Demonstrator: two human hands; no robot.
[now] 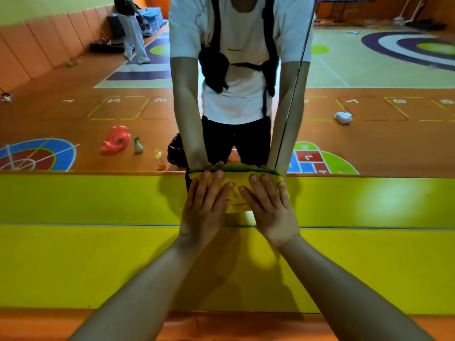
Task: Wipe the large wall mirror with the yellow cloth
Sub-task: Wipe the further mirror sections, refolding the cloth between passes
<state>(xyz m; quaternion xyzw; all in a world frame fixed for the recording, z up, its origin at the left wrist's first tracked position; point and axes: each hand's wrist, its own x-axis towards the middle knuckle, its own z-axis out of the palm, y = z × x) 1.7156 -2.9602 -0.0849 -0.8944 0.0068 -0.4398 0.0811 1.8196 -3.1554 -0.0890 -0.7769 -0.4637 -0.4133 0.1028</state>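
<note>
- The left hand (pixel 204 205) and right hand (pixel 268 207) lay side by side, palms down, fingers straight and slightly spread, both pressing flat on the yellow cloth (pixel 237 179).
- Neither hand pinched or curled round the cloth; the inner fingertips nearly met over its middle.
- The cloth was bunched into a thick wad at the lower edge of the large wall mirror (pixel 73 82). Its top edge touched the glass and the rest of it lay against the yellow padded panel (pixel 98 200) just below.
- The cloth's reflection and the reflected fingertips showed right above it in the glass.
- A dark vertical seam (pixel 293 94) ran down the mirror and ended just above the right hand.
- A second yellow panel (pixel 98 267) sat under the first, and beneath that was a strip of orange floor (pixel 221 326).
- The mirror showed the person's own white T-shirt, black straps and both bare forearms reaching down to the cloth.
- Reflected on the floor to the left were a red toy (pixel 115 141), a green spray bottle (pixel 138 145), an orange bottle (pixel 160 160) and a black bag (pixel 176 151).
- A white packet (pixel 343 118) lay reflected to the right, well apart from the rest.
- Another person (pixel 133 28) stood in the reflection's far upper left.
</note>
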